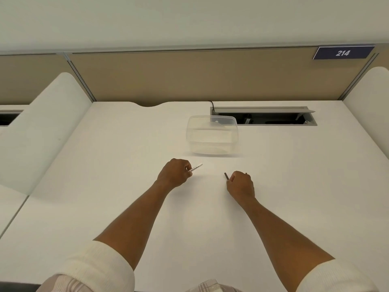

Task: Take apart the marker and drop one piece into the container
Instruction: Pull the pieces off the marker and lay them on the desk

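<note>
Nearest the camera, two bare forearms with rolled white sleeves (99, 268) reached forward over the white table (105, 186). The left hand (173, 172) was curled in a closed grip around the white marker body (196, 167), whose free end stuck out to the right of the fingers and angled up toward the container. The right hand (241, 183) was likewise closed, its grip around a thin dark piece, the marker cap (226, 176), whose end poked out to the left of the knuckles. The two pieces were apart, with bare table between them. Just beyond the hands, closer to the marker body than to the cap, stood a clear plastic container (212, 134), open at the top. Behind it lay an open cable tray (263, 116) set into the table, then a tan partition (189, 76) bearing a blue sign reading 214 (343, 52).
</note>
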Tool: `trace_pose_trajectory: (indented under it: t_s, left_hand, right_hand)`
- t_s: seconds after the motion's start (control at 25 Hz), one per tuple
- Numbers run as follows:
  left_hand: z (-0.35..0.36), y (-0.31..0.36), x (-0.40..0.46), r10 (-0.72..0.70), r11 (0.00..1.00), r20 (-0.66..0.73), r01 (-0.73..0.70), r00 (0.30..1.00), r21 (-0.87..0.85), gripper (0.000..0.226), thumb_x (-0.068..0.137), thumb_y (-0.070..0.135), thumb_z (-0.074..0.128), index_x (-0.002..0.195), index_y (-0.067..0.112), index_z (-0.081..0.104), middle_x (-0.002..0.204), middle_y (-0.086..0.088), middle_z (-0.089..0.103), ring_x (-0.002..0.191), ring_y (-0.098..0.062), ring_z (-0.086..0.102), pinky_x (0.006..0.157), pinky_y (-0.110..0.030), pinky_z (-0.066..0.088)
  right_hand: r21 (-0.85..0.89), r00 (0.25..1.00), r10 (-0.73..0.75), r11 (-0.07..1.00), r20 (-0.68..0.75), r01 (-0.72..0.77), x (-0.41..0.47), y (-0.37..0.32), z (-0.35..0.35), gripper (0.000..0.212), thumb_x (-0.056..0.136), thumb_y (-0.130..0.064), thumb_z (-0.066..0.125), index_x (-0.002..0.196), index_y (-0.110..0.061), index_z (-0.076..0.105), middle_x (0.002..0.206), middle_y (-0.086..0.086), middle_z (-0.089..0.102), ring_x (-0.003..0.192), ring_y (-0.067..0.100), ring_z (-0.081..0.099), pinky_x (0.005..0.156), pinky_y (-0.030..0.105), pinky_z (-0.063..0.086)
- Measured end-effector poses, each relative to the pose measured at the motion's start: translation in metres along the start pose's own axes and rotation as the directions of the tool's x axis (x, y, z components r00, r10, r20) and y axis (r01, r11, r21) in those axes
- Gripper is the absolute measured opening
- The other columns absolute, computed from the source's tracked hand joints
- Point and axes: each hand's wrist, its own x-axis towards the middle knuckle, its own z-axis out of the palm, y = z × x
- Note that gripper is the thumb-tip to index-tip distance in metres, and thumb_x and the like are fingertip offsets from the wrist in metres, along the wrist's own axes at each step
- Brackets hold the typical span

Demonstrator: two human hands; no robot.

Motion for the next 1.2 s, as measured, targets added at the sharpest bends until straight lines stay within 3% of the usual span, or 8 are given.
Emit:
trace_pose_trajectory:
  t_s: [0.24,0.6,0.88,1.04,1.12,1.2]
  left_hand:
    - [0.011,-0.005,0.003,0.002,0.998,0.023,-0.001,1.0,-0.055,0.007,0.082,0.028,0.066,0.088,0.025,0.069,0.086,0.004,0.068,0.08,-0.019,0.064,0.074,-0.039,0.057]
    - [0.012,-0.001,0.006,0.026,0.997,0.027,-0.024,0.999,-0.07,0.006,0.083,0.028,0.066,0.089,0.025,0.068,0.088,0.004,0.068,0.081,-0.019,0.063,0.074,-0.04,0.057]
    - [0.014,-0.002,0.005,0.02,0.998,0.027,-0.018,0.999,-0.065,0.008,0.083,0.029,0.066,0.09,0.024,0.068,0.089,0.003,0.069,0.082,-0.02,0.064,0.075,-0.04,0.057]
    - [0.013,-0.002,0.003,0.021,0.998,0.025,-0.02,0.999,-0.061,0.008,0.083,0.029,0.066,0.089,0.025,0.068,0.089,0.003,0.068,0.082,-0.02,0.063,0.074,-0.039,0.056]
    - [0.014,-0.002,0.002,0.023,0.998,0.021,-0.021,1.0,-0.061,0.008,0.084,0.029,0.066,0.09,0.024,0.068,0.09,0.002,0.069,0.082,-0.02,0.063,0.074,-0.038,0.056]
    - [0.014,-0.001,0.001,0.03,0.998,0.017,-0.029,0.999,-0.059,0.009,0.084,0.029,0.066,0.091,0.024,0.068,0.09,0.002,0.069,0.082,-0.02,0.063,0.074,-0.038,0.056]
  right_hand:
    - [-0.054,0.999,-0.02,0.998,-0.029,0.019,-0.001,0.007,0.007,0.015,0.089,-0.024,0.053,0.088,-0.01,0.059,0.09,0.009,0.066,0.091,0.031,0.064,0.082,0.035,0.052]
    - [-0.145,0.999,-0.049,0.988,0.01,0.05,0.002,0.007,0.007,0.02,0.089,-0.03,0.052,0.092,-0.012,0.057,0.093,0.007,0.063,0.091,0.029,0.061,0.07,0.031,0.042]
    - [-0.109,0.999,-0.027,0.994,0.02,0.029,0.003,0.008,0.005,0.019,0.088,-0.03,0.054,0.091,-0.012,0.058,0.092,0.006,0.062,0.079,0.025,0.053,0.068,0.03,0.042]
    - [-0.082,0.999,-0.025,0.996,0.024,0.027,0.001,0.008,0.004,0.019,0.089,-0.032,0.051,0.087,-0.013,0.054,0.09,0.006,0.062,0.085,0.028,0.059,0.069,0.032,0.044]
    - [-0.056,0.997,-0.054,0.997,-0.05,0.051,-0.002,0.006,0.003,0.02,0.091,-0.031,0.05,0.093,-0.011,0.054,0.092,0.006,0.06,0.09,0.03,0.059,0.073,0.036,0.048]
    - [-0.077,0.961,-0.205,0.978,-0.183,0.194,-0.005,0.003,0.002,0.019,0.092,-0.023,0.051,0.106,-0.01,0.054,0.098,0.007,0.058,0.092,0.029,0.057,0.076,0.039,0.05]
